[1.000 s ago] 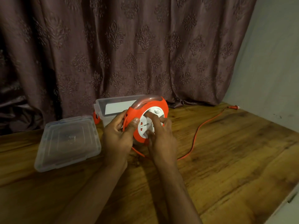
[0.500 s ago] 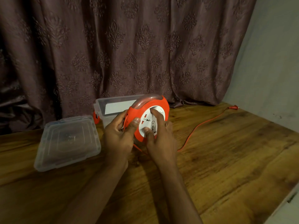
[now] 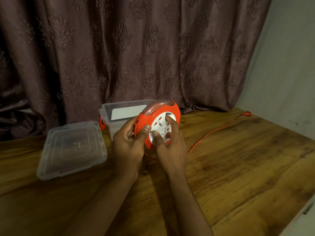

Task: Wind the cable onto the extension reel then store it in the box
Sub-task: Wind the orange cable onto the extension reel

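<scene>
An orange extension reel (image 3: 172, 111) with a white socket face stands upright near the middle of the wooden table (image 3: 238, 167). My left hand (image 3: 129, 143) grips its left rim, thumb on the front. My right hand (image 3: 170, 147) is on the white face, fingers curled into it and thumb pressed on the disc. The orange cable (image 3: 214, 130) runs from under the reel to the right across the table, ending in a plug (image 3: 246, 114) by the wall. A clear plastic box (image 3: 119, 113) stands open just behind the reel.
The box's clear lid (image 3: 71, 149) lies flat on the table to the left. A dark patterned curtain (image 3: 136, 48) hangs behind the table. A pale wall (image 3: 281, 65) borders the right side, and the table's front right edge falls off near the corner.
My right hand has turned the white face round, and the cable on the table has drawn in and straightened. My left hand has kept its grip on the rim.
</scene>
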